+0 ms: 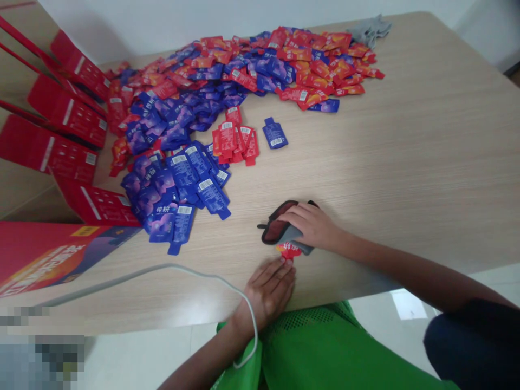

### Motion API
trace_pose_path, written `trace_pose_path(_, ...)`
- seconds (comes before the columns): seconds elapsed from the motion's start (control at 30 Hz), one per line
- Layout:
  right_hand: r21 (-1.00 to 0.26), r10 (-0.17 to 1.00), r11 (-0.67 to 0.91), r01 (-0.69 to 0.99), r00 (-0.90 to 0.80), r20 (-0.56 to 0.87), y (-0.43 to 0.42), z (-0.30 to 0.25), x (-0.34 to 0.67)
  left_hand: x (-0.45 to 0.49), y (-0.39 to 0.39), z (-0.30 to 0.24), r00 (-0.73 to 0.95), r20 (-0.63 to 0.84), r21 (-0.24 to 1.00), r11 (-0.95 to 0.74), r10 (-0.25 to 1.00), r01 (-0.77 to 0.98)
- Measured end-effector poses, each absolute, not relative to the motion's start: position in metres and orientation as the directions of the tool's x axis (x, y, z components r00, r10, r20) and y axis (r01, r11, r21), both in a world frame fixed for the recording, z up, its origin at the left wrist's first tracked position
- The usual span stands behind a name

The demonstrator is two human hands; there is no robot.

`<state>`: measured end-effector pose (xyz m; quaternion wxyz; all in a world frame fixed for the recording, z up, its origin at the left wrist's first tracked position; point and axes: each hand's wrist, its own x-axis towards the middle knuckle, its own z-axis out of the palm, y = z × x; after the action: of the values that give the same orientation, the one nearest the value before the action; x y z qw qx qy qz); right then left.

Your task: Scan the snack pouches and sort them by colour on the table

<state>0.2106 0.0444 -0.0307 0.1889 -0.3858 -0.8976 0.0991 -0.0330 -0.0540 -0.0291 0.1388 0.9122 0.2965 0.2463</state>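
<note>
My right hand (314, 225) is closed over a grey cloth pad (290, 234) with a dark red, black-edged side. The pad lies on the table over part of a red sachet (289, 250). At the sachet's narrow end, the fingertips of my left hand (270, 290) pinch or press it against the table. Much of the sachet is hidden under the pad. Beyond my hands lies a single blue sachet (275, 134), label side up. To its left is a small stack of red sachets (235, 138), and nearer on the left a spread of blue sachets (182, 173).
A long heap of mixed red and blue sachets (244, 70) covers the table's far side. Several red boxes (69, 108) stand open at the left. A grey cable (162, 266) crosses the near edge over my left forearm. A grey cloth (370, 31) lies at the back.
</note>
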Motion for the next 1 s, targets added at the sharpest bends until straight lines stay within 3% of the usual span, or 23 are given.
trace_pose_path(0.17, -0.282, 0.818, 0.572, 0.770, -0.512, 0.262, 0.105, -0.016, 0.236, -0.033, -0.053, -0.029, 0.698, 0.376, 0.394, -0.787, 0.609, 0.474)
trace_pose_path(0.33, -0.356, 0.855, 0.462, 0.812, -0.301, 0.422, 0.098, 0.012, 0.238, -0.034, -0.053, -0.030, 0.691, 0.384, 0.404, -0.785, 0.612, 0.470)
trace_pose_path(0.4, -0.393, 0.833, 0.525, 0.755, -0.360, 0.420, 0.069, 0.015, 0.226, -0.033, -0.053, -0.030, 0.689, 0.380, 0.413, -0.779, 0.617, 0.471)
trace_pose_path(0.5, -0.376, 0.728, 0.684, 0.625, -0.617, 0.299, 0.026, 0.004, 0.205, -0.034, -0.054, -0.031, 0.670, 0.369, 0.440, -0.756, 0.644, 0.485)
trace_pose_path(0.57, -0.365, 0.675, 0.730, 0.578, -0.694, 0.249, 0.013, -0.011, 0.197, -0.034, -0.054, -0.031, 0.666, 0.362, 0.449, -0.748, 0.652, 0.489)
trace_pose_path(0.73, -0.373, 0.755, 0.654, 0.658, -0.597, 0.270, 0.050, -0.031, 0.207, -0.034, -0.054, -0.029, 0.699, 0.362, 0.409, -0.778, 0.617, 0.476)
trace_pose_path(1.0, -0.270, 0.866, 0.479, 0.835, -0.398, 0.304, 0.131, -0.015, 0.249, -0.036, -0.053, -0.029, 0.700, 0.359, 0.409, -0.779, 0.617, 0.476)
